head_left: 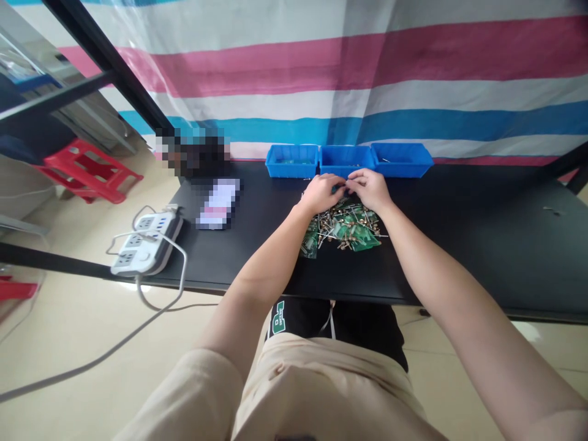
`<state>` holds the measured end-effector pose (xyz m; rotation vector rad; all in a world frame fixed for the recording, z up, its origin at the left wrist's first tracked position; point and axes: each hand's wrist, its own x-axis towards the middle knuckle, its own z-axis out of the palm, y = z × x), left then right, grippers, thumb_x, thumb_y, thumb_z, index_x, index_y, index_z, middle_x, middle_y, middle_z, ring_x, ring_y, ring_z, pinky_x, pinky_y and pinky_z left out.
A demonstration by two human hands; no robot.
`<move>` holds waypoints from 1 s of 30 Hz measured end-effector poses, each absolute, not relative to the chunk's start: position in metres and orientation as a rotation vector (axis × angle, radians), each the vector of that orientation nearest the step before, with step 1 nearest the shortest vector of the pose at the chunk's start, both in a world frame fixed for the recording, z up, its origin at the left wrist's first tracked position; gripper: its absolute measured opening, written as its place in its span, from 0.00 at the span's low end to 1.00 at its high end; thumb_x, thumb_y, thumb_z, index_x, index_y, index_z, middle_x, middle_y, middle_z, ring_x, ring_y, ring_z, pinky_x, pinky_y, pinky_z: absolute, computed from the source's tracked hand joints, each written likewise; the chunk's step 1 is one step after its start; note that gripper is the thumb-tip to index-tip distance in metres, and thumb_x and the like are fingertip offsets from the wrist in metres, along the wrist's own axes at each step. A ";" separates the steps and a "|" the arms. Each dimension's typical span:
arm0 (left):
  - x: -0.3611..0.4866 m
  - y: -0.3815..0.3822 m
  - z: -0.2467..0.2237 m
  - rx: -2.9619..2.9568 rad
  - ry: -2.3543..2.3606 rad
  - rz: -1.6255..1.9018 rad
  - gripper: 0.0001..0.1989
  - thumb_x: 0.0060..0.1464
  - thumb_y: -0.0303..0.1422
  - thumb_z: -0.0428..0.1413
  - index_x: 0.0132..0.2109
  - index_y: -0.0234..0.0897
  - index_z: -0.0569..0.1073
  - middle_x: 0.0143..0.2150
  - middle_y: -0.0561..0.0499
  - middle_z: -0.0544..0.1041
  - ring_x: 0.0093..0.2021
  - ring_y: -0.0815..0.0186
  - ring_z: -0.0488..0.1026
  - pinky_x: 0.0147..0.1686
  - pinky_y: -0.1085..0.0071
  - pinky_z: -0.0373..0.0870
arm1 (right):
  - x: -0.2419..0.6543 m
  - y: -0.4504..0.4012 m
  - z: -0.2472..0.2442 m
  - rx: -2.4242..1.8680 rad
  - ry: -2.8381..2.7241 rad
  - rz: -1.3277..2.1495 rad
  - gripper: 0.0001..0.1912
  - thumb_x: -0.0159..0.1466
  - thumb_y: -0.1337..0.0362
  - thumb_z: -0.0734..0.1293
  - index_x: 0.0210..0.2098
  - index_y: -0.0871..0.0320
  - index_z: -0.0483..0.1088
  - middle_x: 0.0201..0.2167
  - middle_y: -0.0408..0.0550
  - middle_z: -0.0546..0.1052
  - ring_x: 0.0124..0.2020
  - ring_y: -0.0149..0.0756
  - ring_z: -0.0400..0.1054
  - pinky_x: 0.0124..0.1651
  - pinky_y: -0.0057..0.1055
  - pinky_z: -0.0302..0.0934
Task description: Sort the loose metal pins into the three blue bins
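Left hand (321, 193) and right hand (371, 190), fingers curled and almost meeting, any grip too small to tell, sit equally near the pile of metal fasteners and green packets (353, 229) just bodyward on the black surface (463, 226), 3 blue bins (402, 168) beyond.

Table (459, 245): matt black, smooth. Three bins (291, 169): blue plastic, slightly glossy. Striped sheet (436, 55): creased, softly shiny. Stool (87, 162): glossy red plastic. All looked so.

Blue bins (294, 170) (all three), pink-white-blue striped curtain (275, 67).
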<state>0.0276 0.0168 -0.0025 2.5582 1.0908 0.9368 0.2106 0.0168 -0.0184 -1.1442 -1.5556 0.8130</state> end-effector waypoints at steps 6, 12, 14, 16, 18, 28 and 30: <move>0.027 0.016 0.000 2.555 1.109 0.939 0.16 0.61 0.28 0.53 0.54 0.35 0.77 0.51 0.43 0.81 0.53 0.57 0.76 0.54 0.61 0.69 | 0.207 0.012 -0.012 -1.130 -1.559 0.910 0.24 0.48 0.46 0.77 0.30 0.56 0.68 0.21 0.43 0.76 0.21 0.33 0.69 0.28 0.32 0.64; 0.027 0.019 0.000 2.605 1.092 0.889 0.16 0.62 0.29 0.51 0.53 0.38 0.79 0.47 0.43 0.82 0.49 0.56 0.77 0.52 0.60 0.70 | 0.205 0.008 -0.008 -1.123 -1.570 0.880 0.24 0.49 0.43 0.76 0.26 0.57 0.70 0.23 0.48 0.78 0.21 0.33 0.68 0.26 0.32 0.63; 0.027 0.021 -0.001 2.613 1.067 0.871 0.15 0.62 0.29 0.52 0.52 0.38 0.80 0.45 0.44 0.83 0.48 0.57 0.77 0.52 0.61 0.70 | 0.205 0.008 -0.007 -1.145 -1.570 0.863 0.24 0.50 0.43 0.76 0.25 0.57 0.70 0.22 0.48 0.78 0.21 0.33 0.68 0.26 0.31 0.63; 0.028 0.021 -0.001 2.609 1.071 0.864 0.14 0.63 0.29 0.52 0.50 0.39 0.81 0.44 0.45 0.83 0.46 0.58 0.78 0.52 0.63 0.70 | 0.205 0.008 -0.008 -1.160 -1.581 0.849 0.24 0.51 0.43 0.76 0.26 0.57 0.70 0.22 0.49 0.78 0.21 0.34 0.69 0.26 0.32 0.64; 0.028 0.021 0.000 2.592 1.114 0.886 0.14 0.63 0.30 0.52 0.49 0.38 0.81 0.44 0.45 0.83 0.46 0.58 0.78 0.51 0.63 0.71 | 0.205 0.009 -0.008 -1.149 -1.599 0.834 0.23 0.51 0.43 0.75 0.27 0.58 0.72 0.23 0.49 0.78 0.22 0.35 0.70 0.28 0.33 0.66; 0.024 0.022 0.000 2.564 1.219 0.922 0.12 0.64 0.32 0.54 0.49 0.35 0.81 0.43 0.42 0.83 0.46 0.56 0.79 0.50 0.62 0.71 | 0.210 0.005 -0.007 -1.109 -1.682 0.734 0.21 0.55 0.49 0.72 0.39 0.57 0.81 0.39 0.51 0.83 0.38 0.45 0.77 0.45 0.42 0.71; 0.024 0.023 -0.001 2.565 1.237 0.925 0.12 0.64 0.32 0.54 0.48 0.36 0.81 0.44 0.43 0.83 0.46 0.56 0.79 0.50 0.63 0.71 | 0.210 0.006 -0.009 -1.119 -1.682 0.755 0.20 0.54 0.50 0.72 0.40 0.57 0.82 0.39 0.51 0.83 0.37 0.45 0.77 0.44 0.42 0.71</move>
